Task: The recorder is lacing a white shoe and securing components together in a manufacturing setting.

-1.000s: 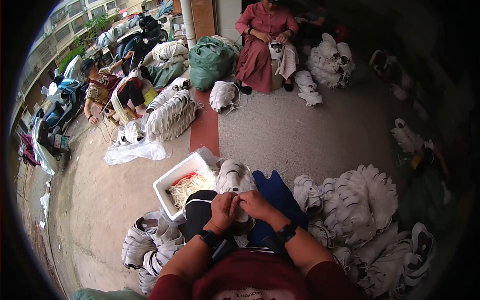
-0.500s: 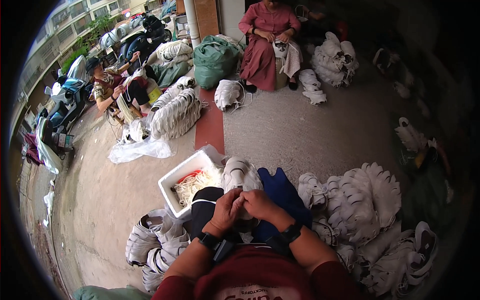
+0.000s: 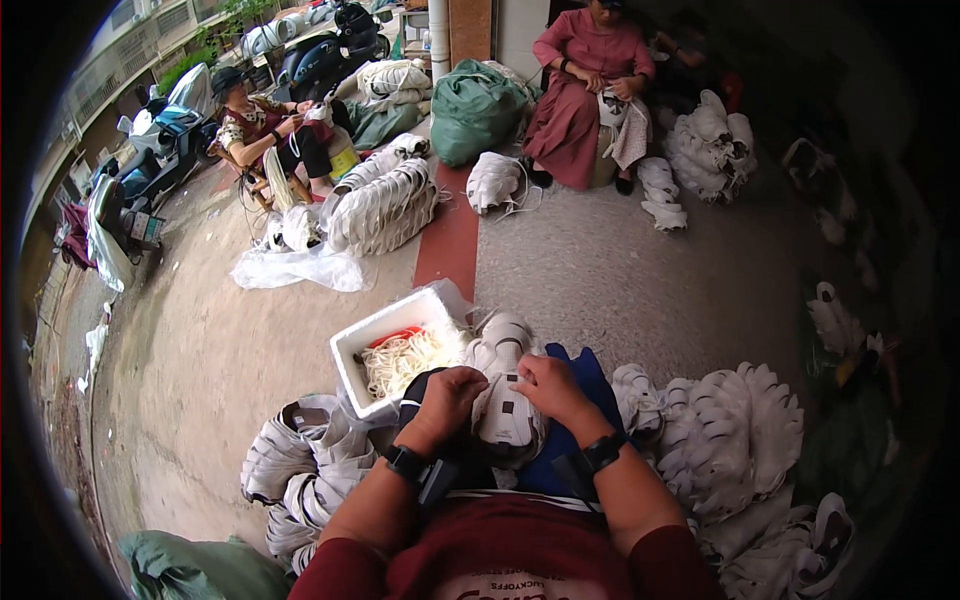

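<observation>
A white shoe upper [image 3: 508,418] with small dark patches lies across my lap, its rounded end toward me. Over its left edge is my left hand [image 3: 450,402], fingers closed in a pinch. On the opposite side my right hand [image 3: 553,388] is pinched too, a short gap from the left. Whatever either hand pinches is too small to make out. Beyond the hands, more of the white shoe pieces [image 3: 502,340] shows. To the left stands a white foam box [image 3: 348,375] holding a tangle of cream laces [image 3: 405,365] and something red.
Stacks of white shoe uppers lie at my left [image 3: 320,470] and right [image 3: 735,430]. A blue cloth [image 3: 588,385] covers my right leg. Farther off, two seated people [image 3: 590,90] [image 3: 265,135] handle white pieces near a green sack [image 3: 475,115]. Scooters stand at far left.
My hands have parted from where they met above the shoe upper, uncovering it. The view has shifted, and the seated person at left has drawn both hands closer together.
</observation>
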The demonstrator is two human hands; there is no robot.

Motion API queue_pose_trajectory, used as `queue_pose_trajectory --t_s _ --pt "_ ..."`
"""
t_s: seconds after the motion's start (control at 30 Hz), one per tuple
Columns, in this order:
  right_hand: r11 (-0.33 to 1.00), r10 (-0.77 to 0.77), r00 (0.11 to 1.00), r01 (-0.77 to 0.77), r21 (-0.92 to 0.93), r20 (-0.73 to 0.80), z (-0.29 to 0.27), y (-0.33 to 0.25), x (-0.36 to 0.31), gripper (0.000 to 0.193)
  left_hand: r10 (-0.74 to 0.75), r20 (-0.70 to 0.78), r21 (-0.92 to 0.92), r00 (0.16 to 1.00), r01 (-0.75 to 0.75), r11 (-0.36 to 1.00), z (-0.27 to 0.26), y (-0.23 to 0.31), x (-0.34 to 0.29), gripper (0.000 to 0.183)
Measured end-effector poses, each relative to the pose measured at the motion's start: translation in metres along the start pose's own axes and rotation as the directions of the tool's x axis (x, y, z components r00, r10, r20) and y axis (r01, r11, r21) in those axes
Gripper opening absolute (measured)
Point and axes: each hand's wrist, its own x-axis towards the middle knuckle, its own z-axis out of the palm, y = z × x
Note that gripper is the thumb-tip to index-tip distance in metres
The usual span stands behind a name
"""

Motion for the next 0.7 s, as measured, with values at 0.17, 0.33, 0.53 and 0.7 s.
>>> queue_pose_trajectory --t_s 0.17,0.33,0.53,0.7 --pt "0.987 -0.026 0.999 0.029 -0.156 0.018 0.008 0.003 0.01 0.025 -0.011 0.045 -0.045 0.999 0.013 0.999 0.005 -0.013 0.007 0.009" --pt "0.987 0.004 0.999 0.001 -0.161 0.033 0.013 0.01 0.011 0.02 -0.091 0.122 -0.03 0.988 0.095 0.995 0.003 -0.013 0.012 0.01" --pt "0.988 0.116 0.99 -0.108 -0.108 0.075 0.014 0.02 0.021 0.02 -0.248 0.166 -0.003 0.955 0.251 0.968 -0.004 -0.001 0.017 0.01" --pt "0.964 0.265 0.925 -0.264 -0.043 0.271 0.008 0.029 0.038 0.026 -0.143 0.085 0.166 0.986 0.127 0.978 -0.003 0.001 0.022 0.01"
